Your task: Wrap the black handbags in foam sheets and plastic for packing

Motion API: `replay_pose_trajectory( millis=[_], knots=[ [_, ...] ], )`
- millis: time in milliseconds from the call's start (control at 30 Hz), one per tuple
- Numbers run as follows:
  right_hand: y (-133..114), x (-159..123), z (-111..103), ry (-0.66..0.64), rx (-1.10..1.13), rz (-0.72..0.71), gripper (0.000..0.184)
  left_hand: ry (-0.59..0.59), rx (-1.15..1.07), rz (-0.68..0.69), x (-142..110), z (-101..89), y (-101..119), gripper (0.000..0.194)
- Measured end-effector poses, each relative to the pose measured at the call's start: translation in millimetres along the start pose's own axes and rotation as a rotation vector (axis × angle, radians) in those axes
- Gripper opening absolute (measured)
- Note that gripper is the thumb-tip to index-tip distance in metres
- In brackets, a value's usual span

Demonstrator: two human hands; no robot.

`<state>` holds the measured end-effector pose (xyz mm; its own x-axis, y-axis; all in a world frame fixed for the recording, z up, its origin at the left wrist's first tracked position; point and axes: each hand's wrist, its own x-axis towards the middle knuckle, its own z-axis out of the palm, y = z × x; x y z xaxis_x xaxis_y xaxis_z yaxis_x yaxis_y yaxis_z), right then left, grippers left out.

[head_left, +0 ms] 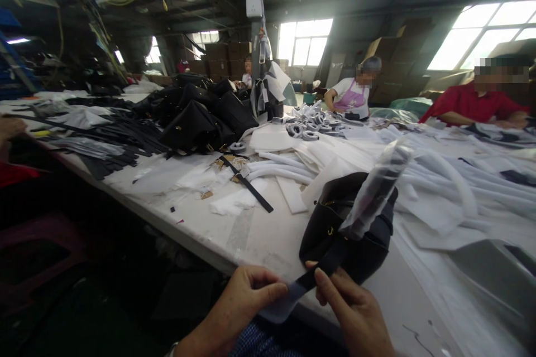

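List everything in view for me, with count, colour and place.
Front bag: one, black, table's near edge
Plastic-wrapped handle: one, clear over dark, on front bag
Bag pile: several, black, back left
Loose straps: many, black, left
Coils: many, grey-white, back centre
Padding tubes: several, white, mid-table
Table: one, whitish, centre
Stool: one, pinkish, lower left
People: at least four, red or white-and-purple clothing, around table
Windows: several, bright, background
Left hand, right hand: bare, at a dark strap, bottom centre

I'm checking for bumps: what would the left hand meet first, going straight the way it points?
The left hand would probably meet the right hand, along the black strap between them; depth is unclear.
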<state>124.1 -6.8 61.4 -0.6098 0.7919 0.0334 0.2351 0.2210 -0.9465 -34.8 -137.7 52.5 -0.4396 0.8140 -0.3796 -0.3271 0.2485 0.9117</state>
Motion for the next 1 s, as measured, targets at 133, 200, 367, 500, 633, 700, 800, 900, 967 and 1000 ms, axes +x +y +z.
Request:
replay_pose_trajectory(
  millis=[133, 200, 367, 500, 633, 700, 800, 900, 967, 1000],
  knots=[
    [3, -2, 0, 0.03, -0.003, -0.032, 0.037, -0.022, -0.026, 0.006, 7, 17.0, 5, 0.04],
    [4, -6, -1, 0.092, 0.021, -0.024, 0.041, -0.06, -0.057, 0.029, 13, 26.6, 8, 0.04],
    [8, -16, -9, 0.181, 0.128, 0.129, 0.048, -0.143, -0.124, 0.057, 27, 48.4, 14, 0.042],
    [14, -17, -14, 0.198, 0.18, 0.138, 0.047, -0.159, -0.116, 0.075, 31, 54.1, 12, 0.042],
    [14, -14, -13, 0.176, 0.193, 0.152, 0.051, -0.078, -0.028, 0.082, 26, 42.4, 2, 0.038],
    [13, -11, -10, 0.117, 0.203, 0.169, 0.053, -0.04, 0.012, 0.072, 22, 32.8, -3, 0.038],
    [10, -5, -6, 0.011, 0.186, 0.16, 0.05, -0.028, 0.044, 0.063, 13, 19.0, -9, 0.038],
    [9, -3, -4, -0.03, 0.132, 0.128, 0.046, -0.012, 0.074, 0.067, 2, 7.7, -12, 0.036],
    [7, -4, -4, 0.023, 0.109, 0.11, 0.044, 0.008, 0.088, 0.067, -3, 1.2, -13, 0.034],
    [6, -5, -4, 0.071, 0.111, 0.101, 0.042, 0.013, 0.087, 0.064, -6, -1.8, -14, 0.033]
  ],
)
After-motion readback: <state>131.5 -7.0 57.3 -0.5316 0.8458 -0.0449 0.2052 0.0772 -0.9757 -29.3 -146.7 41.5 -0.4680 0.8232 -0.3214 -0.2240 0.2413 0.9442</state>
